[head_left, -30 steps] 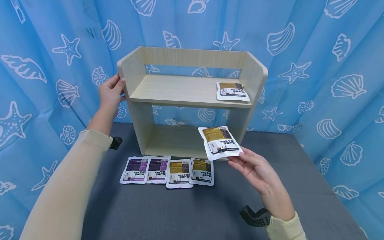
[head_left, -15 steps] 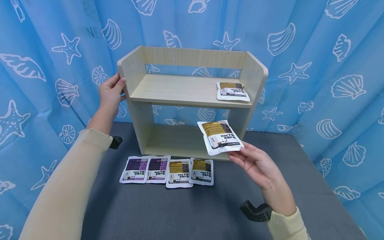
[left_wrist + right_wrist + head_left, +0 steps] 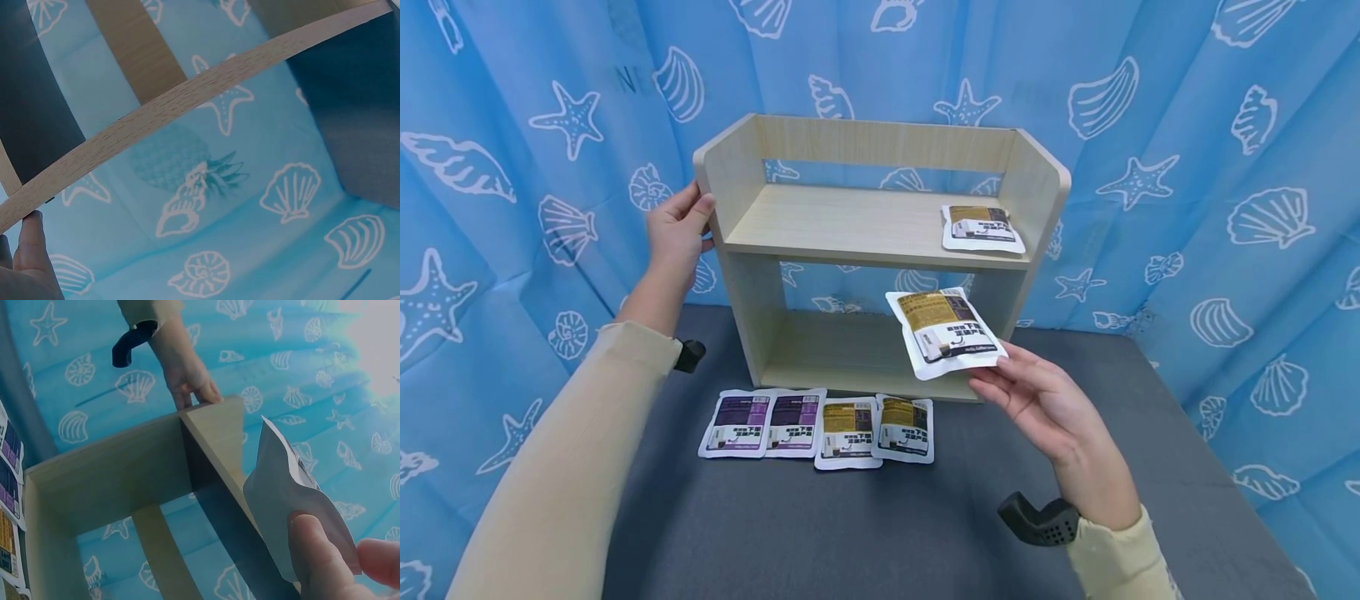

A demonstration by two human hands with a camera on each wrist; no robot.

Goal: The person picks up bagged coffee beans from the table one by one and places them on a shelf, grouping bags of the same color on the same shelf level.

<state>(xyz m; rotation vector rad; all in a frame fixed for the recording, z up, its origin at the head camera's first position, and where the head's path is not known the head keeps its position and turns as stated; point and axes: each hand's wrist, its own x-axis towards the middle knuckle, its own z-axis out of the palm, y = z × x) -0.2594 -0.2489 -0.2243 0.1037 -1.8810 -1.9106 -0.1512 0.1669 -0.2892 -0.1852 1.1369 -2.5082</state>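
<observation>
Against blue curtain, right hand (image 3: 1045, 400) pinches yellow pouch (image 3: 945, 332) higher; left hand (image 3: 676, 229) still grips shelf (image 3: 880, 225).

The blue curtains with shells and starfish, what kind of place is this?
Probably a staged recording booth rather than a home: seashell-print curtains hang on every side, and a grey table carries only a small wooden shelf and a row of sachets.

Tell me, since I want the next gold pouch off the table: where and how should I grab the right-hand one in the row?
Pinch the gold pouch by its free right edge, coming from the right. It lies flat, and its left edge seems to overlap the neighbouring pouch, so only the right and near seams look open to fingers.
</observation>
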